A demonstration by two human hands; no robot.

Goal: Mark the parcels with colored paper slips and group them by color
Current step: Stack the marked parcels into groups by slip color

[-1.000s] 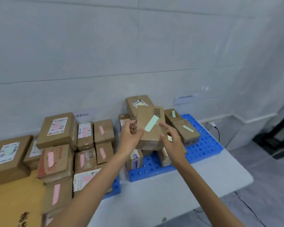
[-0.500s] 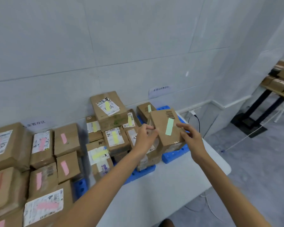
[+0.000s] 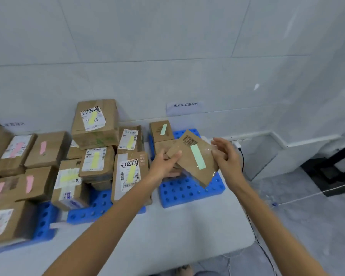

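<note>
A flat cardboard parcel (image 3: pixel 189 162) with a barcode and a green paper slip (image 3: pixel 198 156) is held tilted above the right blue pallet (image 3: pixel 184 193). My left hand (image 3: pixel 164 165) grips its left edge and my right hand (image 3: pixel 226 156) grips its right edge. Behind it stands another green-slipped parcel (image 3: pixel 160 130). Left of that is a stack of yellow-slipped parcels (image 3: pixel 97 162). Pink-slipped parcels (image 3: pixel 28 156) fill the far left.
A white table (image 3: pixel 167 236) carries the blue pallets (image 3: pixel 100 208); its right edge drops to a grey floor (image 3: pixel 307 226). A white tiled wall with paper labels (image 3: pixel 184 105) runs behind. A black frame (image 3: pixel 335 172) and a cable lie at the right.
The parcel with the green slip has moved right and down toward the right blue pallet, tilting more. The view has swung to the right, shifting the pink group toward the left edge.
</note>
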